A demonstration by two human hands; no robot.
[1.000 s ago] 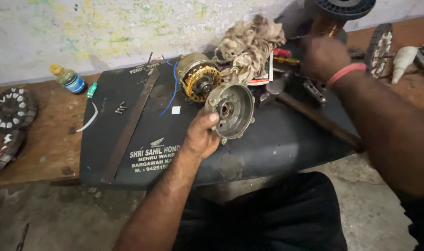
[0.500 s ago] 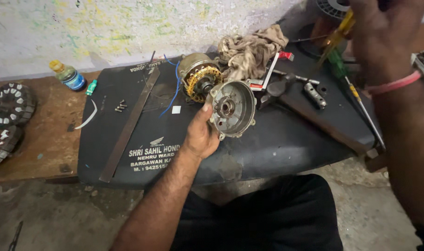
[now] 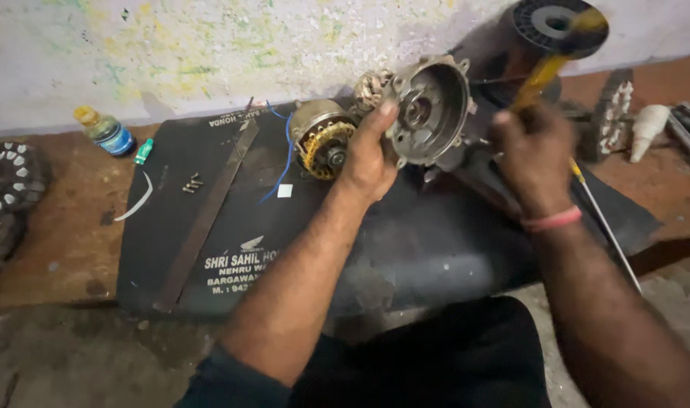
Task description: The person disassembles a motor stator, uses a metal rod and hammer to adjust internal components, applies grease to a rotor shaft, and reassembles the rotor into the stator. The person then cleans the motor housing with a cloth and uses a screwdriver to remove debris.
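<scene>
Left hand (image 3: 371, 159) is gripping the round grey metal motor cover (image 3: 428, 112) by its near rim, thumb over the edge and fingers curled behind, holding it lifted and tilted so the open hollow is facing the camera; a second ago the cover was resting low on the black mat (image 3: 405, 249), so it is now being carried up and toward the back of the bench, which suggests the part is being presented to the tool rather than left lying. Right hand (image 3: 534, 155) is closed in a fist around a yellow-handled screwdriver (image 3: 547, 69), pink band at the wrist; half a second ago this hand was up at the frame's top right picking among tools, and it is now sitting just beside the cover's right edge. The shaft tip is hidden behind the hand, so contact with the cover cannot be told. The copper-wound armature (image 3: 324, 140) is lying just left of the left hand, near enough to be knocked. Behind the cover a dark wire spool (image 3: 545, 30) is crowding the right rear. A long flat metal strip (image 3: 205, 219) and small loose screws (image 3: 192, 183) are lying well apart on the mat's left; the mat's near middle is offering the freest room
</scene>
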